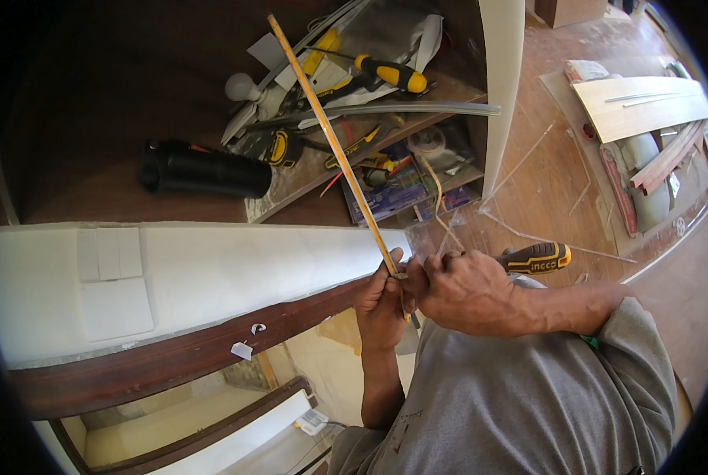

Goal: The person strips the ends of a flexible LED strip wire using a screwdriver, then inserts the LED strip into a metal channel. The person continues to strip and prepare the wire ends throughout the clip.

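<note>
Tightly, the left hand's thumb and fingers are clamped on a thin orange strip near its lower end, which the hands partly hide. Right beside it, the right hand's fingers are curled together close to the same end; whether they clamp the strip or something else, I cannot tell. A black-and-yellow handle sticks out past the right knuckles, its other end hidden.

From the hands the strip slants up and leftward, its far end over the open cabinet. Behind it, on a shelf, lie a yellow-and-black screwdriver, a grey strip jutting past the shelf's right side, a white bulb and a tape measure. A black cylinder lies on its side just left of the tape measure.

Below the cabinet runs a white ledge bearing pale tiles, then a dark rail with a white scrap on it. Well apart, at right, a pale board rests over sacks on the brown floor.
</note>
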`<state>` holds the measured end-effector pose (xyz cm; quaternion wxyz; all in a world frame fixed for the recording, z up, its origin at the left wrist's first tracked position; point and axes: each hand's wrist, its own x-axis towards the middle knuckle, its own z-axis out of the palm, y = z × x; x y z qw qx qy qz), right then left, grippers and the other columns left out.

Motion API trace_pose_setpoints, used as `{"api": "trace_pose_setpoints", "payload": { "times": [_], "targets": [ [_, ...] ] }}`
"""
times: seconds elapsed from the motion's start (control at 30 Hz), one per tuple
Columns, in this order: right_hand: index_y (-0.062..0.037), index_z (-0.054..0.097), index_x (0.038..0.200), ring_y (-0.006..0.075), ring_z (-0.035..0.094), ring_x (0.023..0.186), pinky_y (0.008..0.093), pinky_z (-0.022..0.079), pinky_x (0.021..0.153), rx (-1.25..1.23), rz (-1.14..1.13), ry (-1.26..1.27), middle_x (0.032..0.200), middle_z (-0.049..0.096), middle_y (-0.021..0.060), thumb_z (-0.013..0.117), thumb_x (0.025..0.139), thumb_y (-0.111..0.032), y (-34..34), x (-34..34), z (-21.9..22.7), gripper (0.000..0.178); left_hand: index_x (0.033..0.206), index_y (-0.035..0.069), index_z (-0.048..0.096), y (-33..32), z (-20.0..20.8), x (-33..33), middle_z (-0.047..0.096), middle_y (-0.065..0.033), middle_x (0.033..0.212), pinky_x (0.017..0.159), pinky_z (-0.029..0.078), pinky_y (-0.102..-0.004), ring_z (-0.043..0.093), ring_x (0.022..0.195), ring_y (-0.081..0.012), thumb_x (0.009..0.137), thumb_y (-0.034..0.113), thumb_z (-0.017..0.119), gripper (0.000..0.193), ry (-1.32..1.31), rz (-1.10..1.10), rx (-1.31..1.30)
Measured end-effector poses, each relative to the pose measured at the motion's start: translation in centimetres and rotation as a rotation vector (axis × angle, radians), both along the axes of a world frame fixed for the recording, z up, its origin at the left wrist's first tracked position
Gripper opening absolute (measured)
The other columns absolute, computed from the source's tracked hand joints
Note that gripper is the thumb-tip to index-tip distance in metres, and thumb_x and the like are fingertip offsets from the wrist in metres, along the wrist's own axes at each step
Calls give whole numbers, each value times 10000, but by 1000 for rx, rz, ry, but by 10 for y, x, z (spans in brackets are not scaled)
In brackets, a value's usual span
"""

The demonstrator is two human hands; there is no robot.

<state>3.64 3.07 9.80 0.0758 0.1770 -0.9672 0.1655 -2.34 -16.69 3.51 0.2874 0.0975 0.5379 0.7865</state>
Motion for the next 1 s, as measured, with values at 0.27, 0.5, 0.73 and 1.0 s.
{"api": "trace_pose_setpoints", "payload": {
  "times": [0.27, 0.5, 0.73, 1.0],
  "targets": [
    [66, 682, 814, 236, 710, 633, 354, 553, 495, 64, -35, 24, 692, 670, 126, 642, 834, -108, -2, -2, -7, 180, 1458, -37, 508, 13, -8, 1, 672, -38, 946, 613, 443, -217, 541, 680, -83, 1079, 152, 520, 423, -43, 45, -96],
    [78, 669, 858, 264, 731, 650, 372, 564, 511, 10, -5, -36, 726, 694, 156, 637, 832, -111, 5, -5, -12, 194, 1481, -10, 491, 7, -16, -7, 676, -49, 987, 636, 471, -242, 559, 696, -101, 1077, 173, 531, 446, -79, -39, -73],
    [70, 584, 1097, 363, 729, 702, 443, 572, 528, -78, -77, -216, 829, 692, 183, 576, 906, -147, 9, -1, -4, 289, 1529, 5, 424, -9, -17, -17, 685, -74, 1018, 666, 501, -276, 597, 719, -134, 1067, 221, 553, 526, -46, -117, 62],
    [94, 575, 1188, 324, 736, 711, 411, 576, 533, -116, -20, -143, 848, 684, 187, 601, 884, -127, 1, -1, 12, 376, 1514, -9, 442, -11, 4, -18, 702, -105, 1128, 626, 494, -277, 597, 706, -139, 1052, 264, 581, 554, 38, -64, 44]
  ]
}}
